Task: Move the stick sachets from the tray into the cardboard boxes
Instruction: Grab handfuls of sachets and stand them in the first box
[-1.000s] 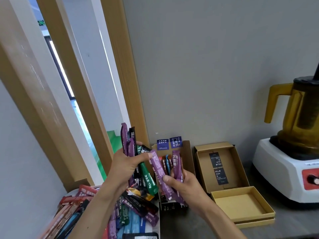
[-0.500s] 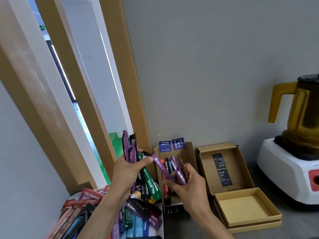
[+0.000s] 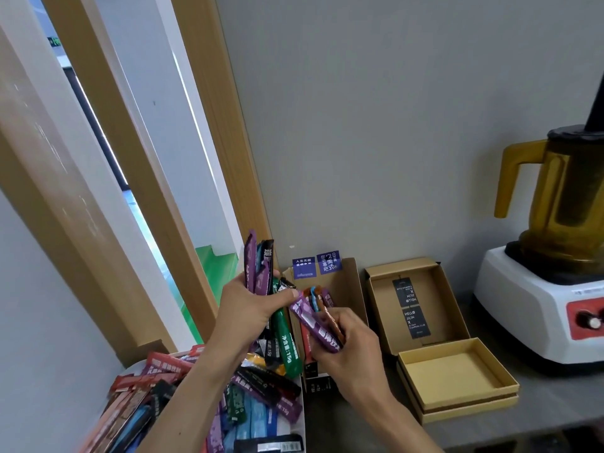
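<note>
A: Where are the stick sachets (image 3: 170,384)?

B: Most are heaped in the tray (image 3: 302,407), lower left of frame. At centre, the left hand (image 3: 248,312) has its fingers curled round an upright bunch of sachets (image 3: 255,269), with the thumb laid across the front. Just right of it, the right hand (image 3: 356,354) pinches a purple sachet (image 3: 312,322). The sachet is tilted, and its upper end is by the tall cardboard box (image 3: 349,282), where a few stand on end.

A: Handling?

B: Probably light. The film looks thin and glossy, so likely slippery and apt to buckle at mid-length. I'd pinch low on the body and feed it end-first. An open flat box (image 3: 451,308) and a shallow box (image 3: 457,371) sit at right.
</note>
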Available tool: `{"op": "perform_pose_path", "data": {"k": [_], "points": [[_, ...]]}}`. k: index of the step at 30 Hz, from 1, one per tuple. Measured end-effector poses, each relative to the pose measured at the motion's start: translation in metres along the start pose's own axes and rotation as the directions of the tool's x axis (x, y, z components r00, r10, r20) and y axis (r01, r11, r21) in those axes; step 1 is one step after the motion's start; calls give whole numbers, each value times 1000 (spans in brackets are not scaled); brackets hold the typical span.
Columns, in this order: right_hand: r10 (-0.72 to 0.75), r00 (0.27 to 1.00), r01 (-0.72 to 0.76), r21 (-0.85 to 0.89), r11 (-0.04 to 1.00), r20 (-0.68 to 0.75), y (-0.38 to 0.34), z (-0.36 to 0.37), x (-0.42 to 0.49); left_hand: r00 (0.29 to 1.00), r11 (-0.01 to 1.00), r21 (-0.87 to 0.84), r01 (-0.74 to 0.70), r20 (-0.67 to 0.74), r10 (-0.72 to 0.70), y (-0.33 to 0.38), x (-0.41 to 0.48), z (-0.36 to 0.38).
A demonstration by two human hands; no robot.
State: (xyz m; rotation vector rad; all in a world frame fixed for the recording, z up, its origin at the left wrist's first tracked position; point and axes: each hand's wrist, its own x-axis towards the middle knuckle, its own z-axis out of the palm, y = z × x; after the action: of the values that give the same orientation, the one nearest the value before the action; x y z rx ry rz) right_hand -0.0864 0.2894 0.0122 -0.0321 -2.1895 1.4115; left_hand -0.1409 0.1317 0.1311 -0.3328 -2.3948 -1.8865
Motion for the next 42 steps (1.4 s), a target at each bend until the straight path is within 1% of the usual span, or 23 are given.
{"op": "perform_pose_path", "data": {"k": [3,6,7,8,10,12,15,20,23,25,27,30,35,39,42], "points": [[63,995,-73,122,990,83,-5,-1,-2,1000,999,37,-22,6,22,5,2,5],[87,993,-100,174,980,80,-7,-3,-2,999,997,66,-50,-7,50,7,5,9],[93,994,-102,163,981,63,-6,-3,-2,998,995,74,-63,-13,64,8,5,10],[95,995,-98,107,989,37,-5,-4,-1,997,995,76,-71,-24,73,8,5,11],[101,995,-102,-130,986,-16,-2,-7,-1,996,996,58,-73,-52,76,8,5,12],[113,993,-119,-325,938,-38,-2,-9,-5,994,998,18,-65,-88,66,9,6,11],[105,994,-102,-512,853,-24,-6,-1,-8,994,998,-19,-51,-95,49,8,6,9],[157,982,-184,-714,676,-104,-14,19,25,993,998,-36,-52,-104,48,5,3,3],[214,973,-203,-787,582,-93,-14,24,43,994,999,-30,-41,-102,37,1,3,-5],[263,962,-207,-810,549,-68,-13,27,47,994,999,-25,-32,-110,29,-1,3,-10],[280,958,-209,-811,547,-58,-10,31,47,993,999,-18,-37,-114,35,-3,2,-15],[289,955,-224,-788,573,-61,-5,36,42,991,999,-14,-35,-128,33,-6,2,-21],[282,954,-258,-756,602,-100,1,38,35,991,999,-16,-28,-130,25,-8,0,-23],[254,964,-234,-730,642,-85,2,36,32,992,999,-20,-35,-119,33,-6,-1,-19],[231,971,-207,-728,654,-69,6,35,28,993,999,-9,-40,-114,38,-5,-1,-16]]}}
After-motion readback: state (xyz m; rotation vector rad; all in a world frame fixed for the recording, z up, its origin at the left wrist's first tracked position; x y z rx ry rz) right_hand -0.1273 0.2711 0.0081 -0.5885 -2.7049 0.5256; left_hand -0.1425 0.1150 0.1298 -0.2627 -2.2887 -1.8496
